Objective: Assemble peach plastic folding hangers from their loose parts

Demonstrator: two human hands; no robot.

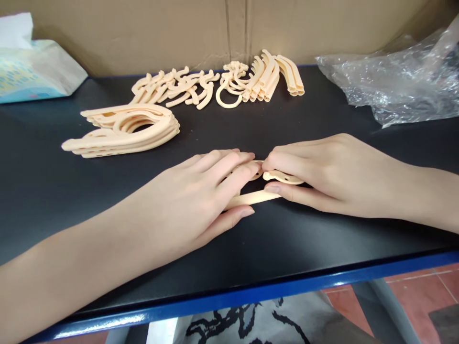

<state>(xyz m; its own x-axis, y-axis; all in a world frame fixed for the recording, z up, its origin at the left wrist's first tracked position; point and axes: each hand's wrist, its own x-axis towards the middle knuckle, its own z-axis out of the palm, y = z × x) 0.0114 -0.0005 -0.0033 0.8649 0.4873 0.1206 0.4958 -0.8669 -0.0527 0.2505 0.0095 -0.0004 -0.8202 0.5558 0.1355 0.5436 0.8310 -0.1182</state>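
Both hands rest on the black table (53,191) and meet over a peach plastic hanger piece (283,177). My left hand (201,196) lies over its left part, fingers pressed down on it. From the right, my right hand (322,177) grips the same piece, thumb against its thin lower arm (251,198). Much of the piece is hidden under the fingers. A stack of assembled peach hangers (125,131) lies to the left behind my left hand.
Loose peach hooks (175,88) and curved arms (272,74) lie at the back centre. A crumpled clear plastic bag (394,79) sits at the back right, a tissue pack (32,67) at the back left. Cardboard (143,33) walls the rear. The blue table edge (251,294) runs in front.
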